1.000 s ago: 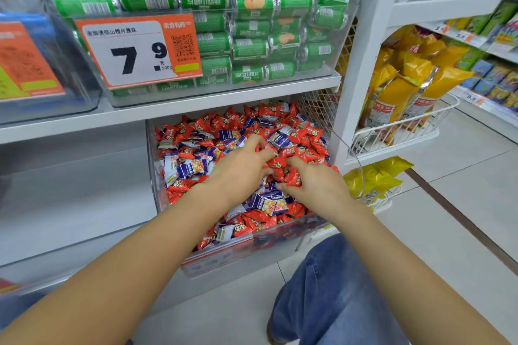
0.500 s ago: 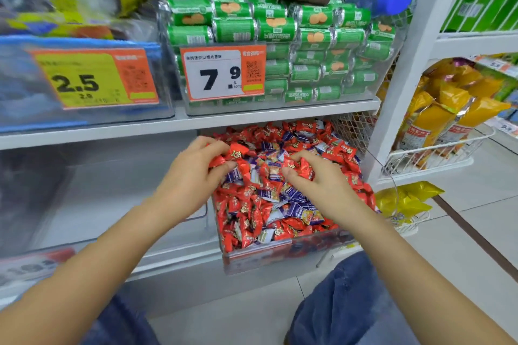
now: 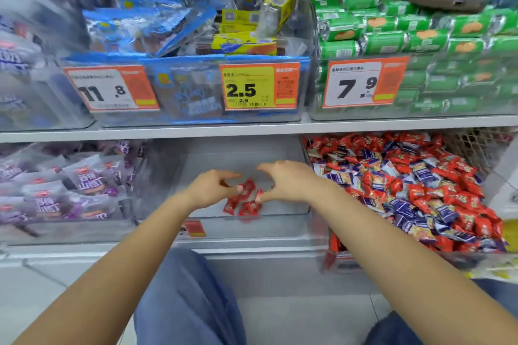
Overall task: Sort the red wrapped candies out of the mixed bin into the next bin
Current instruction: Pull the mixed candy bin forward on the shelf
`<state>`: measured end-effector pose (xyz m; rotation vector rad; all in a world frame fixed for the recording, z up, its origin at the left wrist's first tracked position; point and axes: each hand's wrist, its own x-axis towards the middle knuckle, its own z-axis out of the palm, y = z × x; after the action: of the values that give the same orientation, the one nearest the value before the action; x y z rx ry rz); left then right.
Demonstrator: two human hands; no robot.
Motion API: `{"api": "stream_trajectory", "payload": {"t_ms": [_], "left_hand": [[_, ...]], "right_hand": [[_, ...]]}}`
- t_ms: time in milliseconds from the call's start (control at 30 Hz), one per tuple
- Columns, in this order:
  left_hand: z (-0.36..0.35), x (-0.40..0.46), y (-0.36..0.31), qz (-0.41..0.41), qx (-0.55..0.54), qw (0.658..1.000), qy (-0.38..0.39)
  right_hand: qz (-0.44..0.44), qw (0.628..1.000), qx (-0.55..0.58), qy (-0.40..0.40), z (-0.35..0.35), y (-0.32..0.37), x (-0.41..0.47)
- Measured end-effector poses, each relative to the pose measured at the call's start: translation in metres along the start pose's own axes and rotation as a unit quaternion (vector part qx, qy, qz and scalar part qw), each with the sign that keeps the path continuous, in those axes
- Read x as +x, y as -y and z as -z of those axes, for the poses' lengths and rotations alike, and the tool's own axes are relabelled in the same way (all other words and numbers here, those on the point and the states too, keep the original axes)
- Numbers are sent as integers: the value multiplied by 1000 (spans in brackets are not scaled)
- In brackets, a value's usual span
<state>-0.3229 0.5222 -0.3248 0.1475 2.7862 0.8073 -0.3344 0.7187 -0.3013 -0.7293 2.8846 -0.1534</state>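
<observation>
Our left hand (image 3: 208,187) and right hand (image 3: 286,180) hover with fingers spread loosely, holding nothing, over a small heap of red wrapped candies (image 3: 243,200) in the clear bin (image 3: 252,225). Right of our right hand sits the mixed bin (image 3: 350,262); left of our left hand, purple snack packs (image 3: 70,185).

the light is bright, even and white, with only faint soft shadows under the shelf board (image 3: 252,129). motion blur smears the left side most, so the purple packs (image 3: 70,185) and the 11.8 price tag (image 3: 112,89) look streaked, while the 2.5 price tag (image 3: 259,86) reads fairly sharp. the clear bin fronts (image 3: 241,228) carry a hazy sheen, and the wide lens bows straight lines near the edges.
</observation>
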Motion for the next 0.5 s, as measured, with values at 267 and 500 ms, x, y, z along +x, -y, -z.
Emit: {"api": "stream_trajectory", "payload": {"t_ms": [267,500], "left_hand": [[13,-8,2,-40,-86,990,-108],[-39,-15,-71,-103,-126,977,-135]], "right_hand": [[3,971,112,-209,5,-48,-75],[-143,946,150,-248,-16,-122,-156]]}}
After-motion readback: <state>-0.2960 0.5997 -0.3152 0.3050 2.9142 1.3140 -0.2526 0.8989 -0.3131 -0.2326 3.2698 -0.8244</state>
